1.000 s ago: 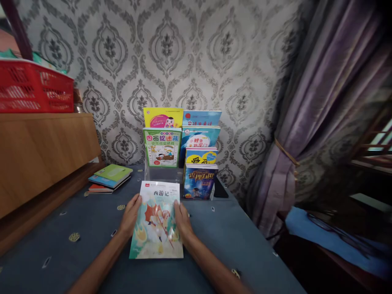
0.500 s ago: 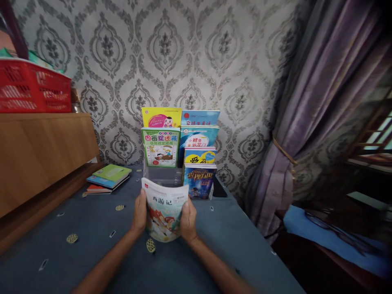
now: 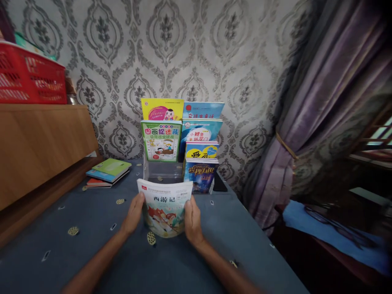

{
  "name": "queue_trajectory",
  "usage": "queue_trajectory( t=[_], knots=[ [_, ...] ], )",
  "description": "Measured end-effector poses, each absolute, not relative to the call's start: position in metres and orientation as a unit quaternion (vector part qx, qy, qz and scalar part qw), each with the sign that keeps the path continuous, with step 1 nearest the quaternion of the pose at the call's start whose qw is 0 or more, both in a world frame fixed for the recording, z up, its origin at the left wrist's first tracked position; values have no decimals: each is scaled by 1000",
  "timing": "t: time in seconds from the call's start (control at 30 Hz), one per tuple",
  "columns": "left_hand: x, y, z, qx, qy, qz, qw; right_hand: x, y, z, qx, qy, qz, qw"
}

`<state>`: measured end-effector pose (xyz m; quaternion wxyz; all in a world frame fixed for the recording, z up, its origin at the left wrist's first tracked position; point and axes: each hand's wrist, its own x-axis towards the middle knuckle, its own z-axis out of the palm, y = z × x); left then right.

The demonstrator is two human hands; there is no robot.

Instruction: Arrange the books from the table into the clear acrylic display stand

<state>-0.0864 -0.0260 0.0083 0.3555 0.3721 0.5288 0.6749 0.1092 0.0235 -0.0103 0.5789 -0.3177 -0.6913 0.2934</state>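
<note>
Between both hands a paperback book (image 3: 167, 210) with a white top and a pictured cover is held upright, its cover bowed. My left hand (image 3: 134, 212) grips its left edge, and my right hand (image 3: 192, 218) grips the right edge. Just behind it stands a clear tiered book rack (image 3: 163, 171). On its left side are a green picture book (image 3: 161, 141) and, behind that, a yellow book (image 3: 162, 108). The right side bears light blue books (image 3: 203, 130), a yellow-and-blue book (image 3: 202, 151) and a dark blue book (image 3: 200, 175). The rack's lower left tier shows no book.
A small stack of books (image 3: 110, 169) lies to the left on the dark blue patterned cloth (image 3: 101, 253). A wooden cabinet (image 3: 43, 147) bearing a red basket (image 3: 33, 77) borders the left. At right hang a purple curtain (image 3: 309, 122) and, below, glasses (image 3: 337, 224) on blue cloth.
The held book has its cover turned a little more upright and appears wider, still between both hands. The view has tipped slightly downward. The racked books stay in place.
</note>
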Motion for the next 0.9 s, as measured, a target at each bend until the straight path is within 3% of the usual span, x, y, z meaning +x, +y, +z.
queue_trajectory(
  t=[0.2,0.3,0.43,0.63,0.9],
  knots=[
    [-102,-61,39,488,552,550,393,148,9,10,-360,-790,217,447],
    [-96,-69,41,470,554,534,432,154,-1,19,-355,-802,257,406],
    [-85,-69,37,430,550,569,434,146,-12,18,-354,-770,311,431],
    [-85,-64,33,433,577,604,339,128,-13,9,-364,-737,272,501],
    [-86,-31,26,384,566,666,297,105,18,4,-381,-725,264,509]
  ],
)
